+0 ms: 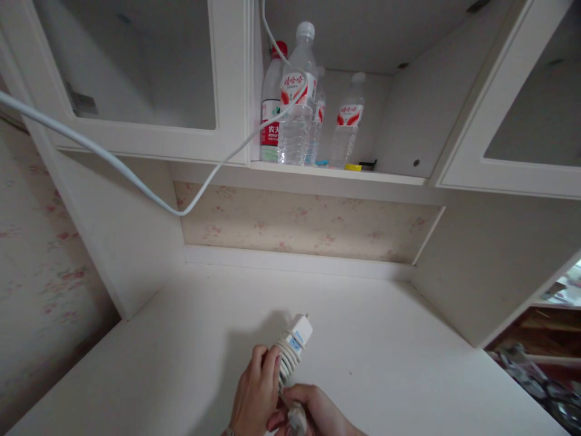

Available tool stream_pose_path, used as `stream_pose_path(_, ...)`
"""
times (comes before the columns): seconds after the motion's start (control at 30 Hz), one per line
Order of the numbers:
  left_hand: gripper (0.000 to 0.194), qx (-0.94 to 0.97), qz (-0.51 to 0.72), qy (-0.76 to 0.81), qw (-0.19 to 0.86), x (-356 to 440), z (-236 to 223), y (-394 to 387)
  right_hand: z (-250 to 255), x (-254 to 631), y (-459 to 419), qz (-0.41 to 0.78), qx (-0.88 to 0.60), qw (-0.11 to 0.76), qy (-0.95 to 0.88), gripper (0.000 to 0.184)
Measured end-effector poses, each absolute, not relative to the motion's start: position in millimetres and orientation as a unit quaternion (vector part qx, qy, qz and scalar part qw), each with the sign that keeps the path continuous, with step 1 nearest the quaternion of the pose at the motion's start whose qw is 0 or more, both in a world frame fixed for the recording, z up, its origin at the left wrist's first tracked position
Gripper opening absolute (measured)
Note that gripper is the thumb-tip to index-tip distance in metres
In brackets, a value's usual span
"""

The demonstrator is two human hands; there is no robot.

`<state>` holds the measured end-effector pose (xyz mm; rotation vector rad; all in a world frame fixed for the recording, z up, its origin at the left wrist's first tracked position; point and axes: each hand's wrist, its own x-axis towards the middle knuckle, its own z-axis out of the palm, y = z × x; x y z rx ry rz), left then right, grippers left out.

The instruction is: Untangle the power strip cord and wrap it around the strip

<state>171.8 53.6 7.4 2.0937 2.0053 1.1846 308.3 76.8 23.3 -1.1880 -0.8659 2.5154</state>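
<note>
Low in the middle of the view, a white charger (300, 327) with a blue label tilts up and to the right, above the white desktop. A pale cable (287, 361) is wound in several turns around its lower part. My left hand (256, 387) is closed around the wound cable from the left, fingers curled over the coils. Just below, my right hand (318, 409) grips the lower end of the cable, where a pale, blurred bunch shows between the fingers. The exact shape of that bunch cannot be made out.
White desktop (218, 339) spreads beneath my hands. Above it, an open shelf (385, 175) holds several plastic bottles (297, 121) and a yellow cap (353, 167). A loose white cable (136, 181) hangs across the upper left. Glass-fronted cabinet doors (231, 91) flank the shelf.
</note>
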Motion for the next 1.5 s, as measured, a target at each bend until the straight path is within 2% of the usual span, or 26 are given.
stream_pose_path(0.1, 0.031, 0.694, 0.345, 0.632, 0.018, 173, -3, 51, 8, 310, 77, 0.885, -0.375, 0.11, -0.253, 0.039)
stream_pose_path(0.27, 0.032, 0.674, 0.381, 0.617, 0.14, 169, -13, 47, -10, 327, 73, 0.913, -0.275, 0.152, -0.259, 0.048)
stream_pose_path(0.4, 0.037, 0.635, 0.421, 0.614, 0.206, 164, -17, 46, 0, 336, 70, 0.901, -0.277, 0.116, -0.312, 0.039)
stream_pose_path(0.5, 0.038, 0.634, 0.429, 0.589, 0.257, 161, -17, 44, 13, 335, 68, 0.849, -0.309, 0.143, -0.403, 0.031)
stream_pose_path(0.67, 0.041, 0.589, 0.447, 0.577, 0.347, 156, -12, 43, 17, 331, 63, 0.817, -0.309, 0.161, -0.459, 0.044)
stream_pose_path(0.87, 0.042, 0.557, 0.466, 0.538, 0.428, 149, -18, 43, -8, 328, 66, 0.744, -0.371, 0.192, -0.521, 0.064)
stream_pose_path(0.97, 0.053, 0.559, 0.487, 0.495, 0.453, 145, -27, 42, -23, 322, 70, 0.683, -0.417, 0.224, -0.556, 0.074)
stream_pose_path(1.1, 0.06, 0.532, 0.507, 0.465, 0.494, 145, -30, 38, -35, 312, 73, 0.609, -0.47, 0.255, -0.586, 0.074)
stream_pose_path(1.2, 0.056, 0.513, 0.53, 0.463, 0.491, 153, -23, 37, -33, 307, 73, 0.595, -0.505, 0.252, -0.572, 0.069)
stream_pose_path(1.37, 0.041, 0.493, 0.562, 0.55, 0.372, 169, -11, 42, -16, 299, 70, 0.558, -0.553, 0.231, -0.574, 0.063)
stream_pose_path(1.5, 0.04, 0.459, 0.553, 0.59, 0.368, 171, -11, 47, -14, 293, 70, 0.564, -0.551, 0.251, -0.561, 0.064)
